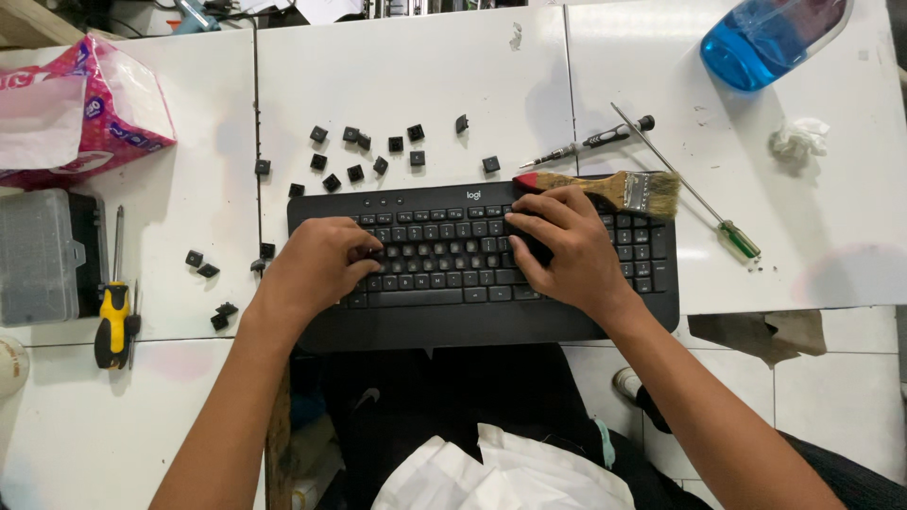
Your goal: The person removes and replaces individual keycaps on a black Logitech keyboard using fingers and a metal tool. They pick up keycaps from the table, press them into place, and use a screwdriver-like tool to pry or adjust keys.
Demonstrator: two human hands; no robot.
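Down on the white desk (416, 66) lies a black keyboard (482, 274), its front edge hanging slightly over the desk's near rim. Both hands rest on its keys. The left hand (316, 269) sits on the left part, fingers curled and tips pressed against a key near the middle rows; whether it pinches anything I cannot tell. The right hand (567, 250) lies flat over the right half of the main key block, fingers spread loosely and pointing left, holding nothing visible. Just behind the keyboard, a scatter of loose black keycaps (364, 151) lies on the desk, with a few more (213, 283) to the left. A paintbrush (614, 189) with a red-tipped wooden handle rests across the keyboard's upper right corner, touching it. Beyond it lie a small black screwdriver (590, 144) and a long one with a green handle (699, 198). Far left sit a yellow-handled screwdriver (113, 321), a grey plastic case (38, 255) and a pink tissue pack (85, 104); a blue bottle (765, 38) lies top right.
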